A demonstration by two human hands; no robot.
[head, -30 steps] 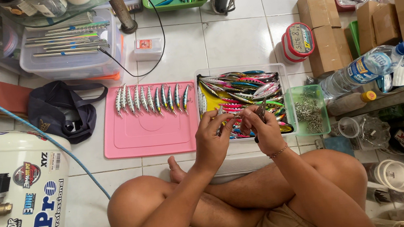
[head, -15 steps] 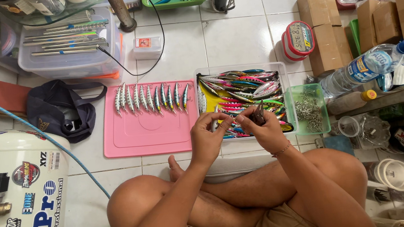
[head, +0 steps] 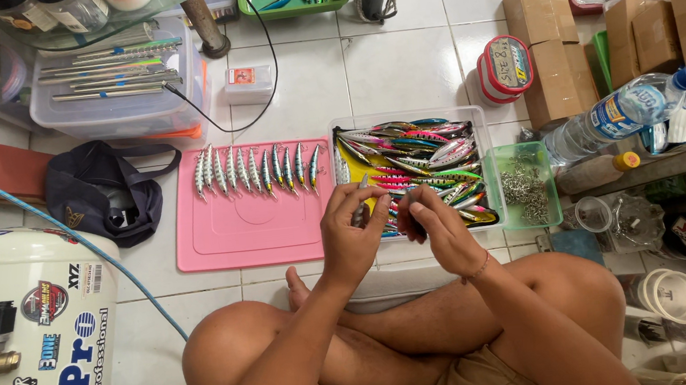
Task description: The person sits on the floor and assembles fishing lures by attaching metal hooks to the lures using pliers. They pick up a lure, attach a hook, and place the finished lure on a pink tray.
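Note:
I sit cross-legged on a white tile floor. My left hand (head: 353,235) pinches a small silvery fishing lure (head: 361,207) upright over the near edge of a clear tray of colourful lures (head: 418,167). My right hand (head: 439,232) is closed around a dark tool, close beside the left hand. A pink mat (head: 244,224) lies to the left, with a row of several silver-green lures (head: 256,169) laid along its far edge. A small green tub of metal hooks (head: 527,188) stands right of the tray.
A white air compressor tank (head: 27,336) with a blue hose sits at lower left, a black cap (head: 101,197) beside it. Cardboard boxes (head: 546,27), line spools (head: 504,67), a water bottle (head: 615,115) and clutter crowd the right. Clear storage bins (head: 115,85) stand far left.
Both hands have drawn back from the lure tray toward me, and the left hand now holds a lure up between its fingers.

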